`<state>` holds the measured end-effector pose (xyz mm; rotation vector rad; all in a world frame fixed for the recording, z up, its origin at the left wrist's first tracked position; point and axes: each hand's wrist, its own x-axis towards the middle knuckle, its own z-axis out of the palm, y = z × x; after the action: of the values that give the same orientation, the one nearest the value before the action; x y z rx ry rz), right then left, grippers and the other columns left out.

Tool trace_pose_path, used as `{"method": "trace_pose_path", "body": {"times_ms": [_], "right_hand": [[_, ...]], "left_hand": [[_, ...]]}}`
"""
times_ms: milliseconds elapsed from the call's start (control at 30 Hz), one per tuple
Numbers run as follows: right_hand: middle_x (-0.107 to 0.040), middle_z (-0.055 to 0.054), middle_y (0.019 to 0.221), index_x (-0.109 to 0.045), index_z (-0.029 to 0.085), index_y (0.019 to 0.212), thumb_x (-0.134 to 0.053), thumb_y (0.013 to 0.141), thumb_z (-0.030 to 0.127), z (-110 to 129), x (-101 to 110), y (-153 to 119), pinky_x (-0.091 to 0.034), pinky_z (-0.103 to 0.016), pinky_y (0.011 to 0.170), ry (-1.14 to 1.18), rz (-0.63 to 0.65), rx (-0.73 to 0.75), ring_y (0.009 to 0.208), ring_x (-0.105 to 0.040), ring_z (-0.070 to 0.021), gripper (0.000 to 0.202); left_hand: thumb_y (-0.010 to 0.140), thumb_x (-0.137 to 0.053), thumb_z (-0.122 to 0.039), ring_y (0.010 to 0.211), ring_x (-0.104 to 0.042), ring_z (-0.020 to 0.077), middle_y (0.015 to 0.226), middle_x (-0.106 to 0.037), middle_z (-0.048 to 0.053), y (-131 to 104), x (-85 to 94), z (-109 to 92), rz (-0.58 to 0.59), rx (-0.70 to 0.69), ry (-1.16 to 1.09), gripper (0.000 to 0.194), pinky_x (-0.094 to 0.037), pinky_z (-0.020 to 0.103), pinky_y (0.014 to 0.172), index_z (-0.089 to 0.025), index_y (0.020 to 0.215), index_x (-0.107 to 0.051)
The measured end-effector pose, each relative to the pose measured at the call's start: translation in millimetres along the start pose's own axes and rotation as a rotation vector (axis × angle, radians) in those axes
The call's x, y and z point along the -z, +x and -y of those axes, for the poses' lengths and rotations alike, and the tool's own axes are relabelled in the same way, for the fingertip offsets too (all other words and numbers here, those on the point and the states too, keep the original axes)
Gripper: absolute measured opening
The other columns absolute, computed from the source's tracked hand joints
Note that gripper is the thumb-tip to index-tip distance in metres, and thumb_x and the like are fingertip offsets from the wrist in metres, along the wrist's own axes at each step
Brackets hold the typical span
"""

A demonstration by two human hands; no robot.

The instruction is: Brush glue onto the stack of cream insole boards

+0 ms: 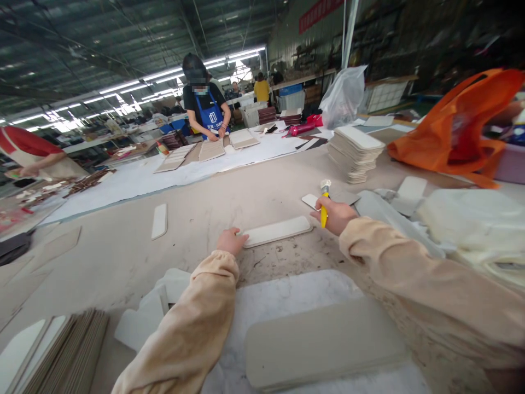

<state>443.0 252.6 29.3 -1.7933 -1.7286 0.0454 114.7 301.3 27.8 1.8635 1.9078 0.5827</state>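
Yellow-handled brush [324, 205] in right hand [335, 214]; left hand [231, 241] pins rounded pale board [275, 231].

Long, loose peach-beige sleeves [197, 323]

Little can be read here. The blue apron [211, 117] on the person across the surface carries a white square logo with small characters beneath, too small to read. Above it, the red banner [319, 12] has illegible lettering.
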Motion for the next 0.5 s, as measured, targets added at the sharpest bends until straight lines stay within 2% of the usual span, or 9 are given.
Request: {"method": "trace_pose_path", "body": {"times_ms": [100, 167, 233, 300, 367, 433, 500], "right_hand": [[-0.062, -0.002, 0.074, -0.057, 0.023, 0.090, -0.061, 0.082, 0.053, 10, 39, -32, -0.041, -0.030, 0.061, 0.026, -0.040, 0.056, 0.064, -0.056, -0.0180, 0.031], [-0.064, -0.004, 0.081, -0.058, 0.024, 0.090, -0.056, 0.086, 0.056, 17, 66, -65, -0.044, -0.032, 0.064, 0.082, -0.118, 0.118, 0.067, -0.058, -0.0182, 0.033], [-0.064, -0.004, 0.082, -0.060, 0.026, 0.090, -0.054, 0.087, 0.056, 23, 90, -103, -0.045, -0.034, 0.065, 0.119, -0.192, 0.156, 0.068, -0.058, -0.0192, 0.031], [-0.063, -0.005, 0.081, -0.061, 0.029, 0.092, -0.056, 0.085, 0.057, 28, 109, -141, -0.046, -0.038, 0.066, 0.168, -0.255, 0.129, 0.068, -0.058, -0.0216, 0.029], [-0.061, -0.006, 0.077, -0.062, 0.033, 0.091, -0.061, 0.080, 0.058, 34, 121, -176, -0.047, -0.042, 0.066, 0.215, -0.319, 0.064, 0.066, -0.057, -0.0235, 0.027], [-0.059, -0.006, 0.072, -0.064, 0.035, 0.086, -0.062, 0.076, 0.060, 38, 126, -205, -0.047, -0.044, 0.064, 0.259, -0.418, -0.019, 0.062, -0.054, -0.0244, 0.027], [-0.056, -0.006, 0.069, -0.065, 0.035, 0.083, -0.063, 0.075, 0.061, 41, 126, -229, -0.046, -0.043, 0.060, 0.410, -0.502, -0.159, 0.061, -0.053, -0.0239, 0.027]], "left_hand": [[0.082, -0.063, -0.034, 0.101, -0.064, 0.0232, 0.115, -0.069, 0.013, -36, 23.5, -2, -0.023, -0.080, -0.084, 0.036, -0.045, 0.032, 0.093, -0.012, 0.111, -0.067], [0.086, -0.058, -0.036, 0.101, -0.064, 0.0206, 0.115, -0.069, 0.009, -77, 36.1, 4, -0.048, -0.134, -0.178, 0.037, -0.046, 0.030, 0.093, -0.015, 0.116, -0.065], [0.086, -0.059, -0.039, 0.105, -0.063, 0.0214, 0.115, -0.069, 0.008, -127, 40.5, 17, -0.074, -0.217, -0.345, 0.037, -0.047, 0.031, 0.095, -0.017, 0.114, -0.066], [0.082, -0.065, -0.039, 0.113, -0.059, 0.0241, 0.121, -0.066, 0.009, -176, 35.6, 34, -0.069, -0.324, -0.516, 0.038, -0.045, 0.034, 0.100, -0.020, 0.114, -0.066], [0.076, -0.073, -0.034, 0.125, -0.052, 0.0269, 0.131, -0.061, 0.009, -215, 24.0, 49, -0.046, -0.412, -0.614, 0.046, -0.037, 0.038, 0.110, -0.024, 0.120, -0.064], [0.071, -0.079, -0.030, 0.134, -0.043, 0.0287, 0.140, -0.054, 0.009, -239, 9.9, 60, -0.009, -0.469, -0.647, 0.061, -0.029, 0.041, 0.116, -0.026, 0.128, -0.060], [0.067, -0.082, -0.029, 0.138, -0.038, 0.0295, 0.145, -0.049, 0.010, -248, -2.6, 64, 0.024, -0.502, -0.634, 0.072, -0.025, 0.043, 0.118, -0.026, 0.134, -0.055]]}}
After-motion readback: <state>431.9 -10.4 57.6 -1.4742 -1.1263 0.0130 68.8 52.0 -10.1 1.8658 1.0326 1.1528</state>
